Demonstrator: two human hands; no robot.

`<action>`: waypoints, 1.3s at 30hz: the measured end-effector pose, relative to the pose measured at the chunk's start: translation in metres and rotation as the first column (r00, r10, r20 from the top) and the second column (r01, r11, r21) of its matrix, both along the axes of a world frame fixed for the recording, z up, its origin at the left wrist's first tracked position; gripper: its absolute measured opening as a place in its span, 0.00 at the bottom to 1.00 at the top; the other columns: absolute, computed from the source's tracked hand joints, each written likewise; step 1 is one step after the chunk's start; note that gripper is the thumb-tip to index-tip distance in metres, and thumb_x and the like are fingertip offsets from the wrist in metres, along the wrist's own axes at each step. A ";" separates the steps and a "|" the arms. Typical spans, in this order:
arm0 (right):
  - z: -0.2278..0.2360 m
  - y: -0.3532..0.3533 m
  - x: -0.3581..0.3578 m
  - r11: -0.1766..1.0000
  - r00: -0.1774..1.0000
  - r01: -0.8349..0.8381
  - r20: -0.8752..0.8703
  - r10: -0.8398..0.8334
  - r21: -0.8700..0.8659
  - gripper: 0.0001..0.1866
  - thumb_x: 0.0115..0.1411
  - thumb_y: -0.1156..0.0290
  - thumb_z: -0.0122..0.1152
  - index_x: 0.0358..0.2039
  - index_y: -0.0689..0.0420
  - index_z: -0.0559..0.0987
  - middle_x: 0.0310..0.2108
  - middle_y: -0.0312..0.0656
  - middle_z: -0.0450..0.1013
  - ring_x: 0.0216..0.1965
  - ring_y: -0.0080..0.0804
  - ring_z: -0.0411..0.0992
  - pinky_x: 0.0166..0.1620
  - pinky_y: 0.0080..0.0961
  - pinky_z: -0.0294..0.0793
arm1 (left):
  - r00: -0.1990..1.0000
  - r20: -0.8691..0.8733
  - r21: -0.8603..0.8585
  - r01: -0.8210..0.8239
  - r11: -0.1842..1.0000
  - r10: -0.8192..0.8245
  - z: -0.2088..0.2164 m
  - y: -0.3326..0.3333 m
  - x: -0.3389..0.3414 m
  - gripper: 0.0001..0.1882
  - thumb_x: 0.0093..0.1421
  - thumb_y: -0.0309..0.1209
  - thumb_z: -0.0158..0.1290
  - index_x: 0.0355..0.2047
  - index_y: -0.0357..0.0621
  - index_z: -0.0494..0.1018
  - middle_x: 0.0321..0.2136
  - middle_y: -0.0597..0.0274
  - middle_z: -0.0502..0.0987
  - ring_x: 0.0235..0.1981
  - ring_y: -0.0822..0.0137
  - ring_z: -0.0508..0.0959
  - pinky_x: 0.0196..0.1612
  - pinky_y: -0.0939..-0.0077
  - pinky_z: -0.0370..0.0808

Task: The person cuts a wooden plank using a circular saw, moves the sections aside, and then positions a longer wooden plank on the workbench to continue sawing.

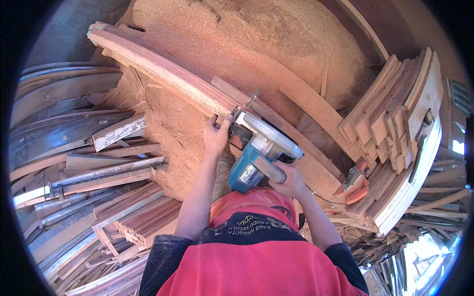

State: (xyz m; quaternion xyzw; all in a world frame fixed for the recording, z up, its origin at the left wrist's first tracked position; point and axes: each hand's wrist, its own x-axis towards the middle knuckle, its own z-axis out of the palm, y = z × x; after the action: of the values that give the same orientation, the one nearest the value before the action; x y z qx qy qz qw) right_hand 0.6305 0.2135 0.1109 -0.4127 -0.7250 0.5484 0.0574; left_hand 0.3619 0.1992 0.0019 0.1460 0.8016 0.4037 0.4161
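Observation:
A teal circular saw (244, 170) with a silver blade guard lies across the near end of a long, pale reddish stack of boards (168, 71). My right hand (290, 180) is closed round its rear handle. At the saw's front left corner, my left hand (216, 135) has bent fingers against the metal base and the boards' end. Whether those fingers grip the base or the wood cannot be made out. The guard hides the blade's lower part. Just beyond the saw, a narrower plank (286, 130) runs down to the right.
Sawdust (276, 29) is heaped at the far side. Stacked curved boards (385, 113) stand at right with a clamp (423, 130); an orange-red power tool (354, 182) lies beside them. Timber offcuts (74, 133) crowd the left. A wide curved board (316, 108) lies beyond the saw.

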 end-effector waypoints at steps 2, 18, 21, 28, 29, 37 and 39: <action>0.000 0.001 -0.001 1.000 1.000 0.001 0.003 -0.001 -0.010 0.23 0.44 0.70 0.69 0.43 0.61 0.79 0.36 0.54 0.79 0.37 0.54 0.78 0.42 0.41 0.77 | 1.000 -0.016 -0.013 0.011 1.000 -0.011 0.002 0.001 -0.001 0.44 0.57 0.45 0.65 0.58 0.15 0.65 0.23 0.61 0.76 0.24 0.75 0.73 0.27 0.78 0.70; -0.008 0.000 -0.012 0.998 0.999 0.028 -0.043 -0.026 0.047 0.20 0.44 0.72 0.69 0.41 0.59 0.79 0.33 0.49 0.78 0.35 0.48 0.80 0.39 0.35 0.78 | 0.999 0.040 0.001 -0.011 1.000 0.011 0.005 0.006 -0.010 0.43 0.58 0.43 0.64 0.60 0.14 0.63 0.22 0.61 0.75 0.22 0.76 0.72 0.23 0.80 0.68; -0.002 0.004 -0.018 0.999 0.999 0.019 -0.032 -0.018 0.031 0.20 0.44 0.72 0.69 0.40 0.60 0.80 0.33 0.49 0.78 0.35 0.48 0.80 0.39 0.35 0.78 | 0.997 0.069 0.001 -0.036 0.999 0.036 0.004 0.006 -0.013 0.45 0.56 0.46 0.65 0.58 0.14 0.65 0.21 0.63 0.74 0.22 0.76 0.72 0.24 0.78 0.69; 0.003 0.009 -0.027 1.000 1.000 -0.010 -0.004 0.010 -0.010 0.23 0.44 0.70 0.69 0.43 0.61 0.80 0.36 0.52 0.79 0.38 0.52 0.79 0.43 0.40 0.78 | 0.997 0.073 -0.041 -0.026 0.999 0.029 0.006 0.009 -0.022 0.45 0.56 0.46 0.65 0.59 0.15 0.64 0.20 0.62 0.75 0.23 0.75 0.74 0.26 0.77 0.71; 0.003 0.009 -0.028 1.000 1.000 -0.009 0.006 0.009 -0.005 0.23 0.44 0.70 0.69 0.43 0.61 0.80 0.36 0.52 0.79 0.37 0.52 0.80 0.43 0.40 0.78 | 0.997 0.072 -0.034 -0.030 0.999 0.032 0.006 0.009 -0.022 0.45 0.56 0.47 0.65 0.59 0.15 0.64 0.20 0.62 0.74 0.23 0.75 0.74 0.26 0.77 0.71; -0.001 0.009 -0.037 1.000 0.999 -0.020 0.026 0.020 0.007 0.23 0.44 0.69 0.70 0.43 0.62 0.80 0.38 0.53 0.80 0.38 0.53 0.80 0.44 0.40 0.79 | 0.998 0.057 -0.051 -0.023 0.998 0.026 0.003 0.011 -0.033 0.46 0.55 0.47 0.65 0.59 0.15 0.65 0.19 0.63 0.74 0.22 0.74 0.74 0.27 0.77 0.71; -0.002 0.009 -0.040 1.000 1.000 -0.017 0.020 0.017 0.002 0.23 0.44 0.69 0.70 0.43 0.62 0.80 0.38 0.53 0.80 0.38 0.53 0.80 0.44 0.40 0.79 | 0.997 0.063 -0.034 -0.045 0.998 0.047 0.002 0.012 -0.036 0.45 0.55 0.47 0.65 0.58 0.15 0.66 0.19 0.64 0.73 0.22 0.75 0.73 0.27 0.77 0.71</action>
State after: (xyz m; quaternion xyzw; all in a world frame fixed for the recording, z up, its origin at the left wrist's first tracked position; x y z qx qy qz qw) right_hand 0.5905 0.2229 0.1092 -0.4122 -0.7296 0.5439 0.0458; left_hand 0.3263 0.2109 0.0039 0.1079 0.7974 0.4045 0.4345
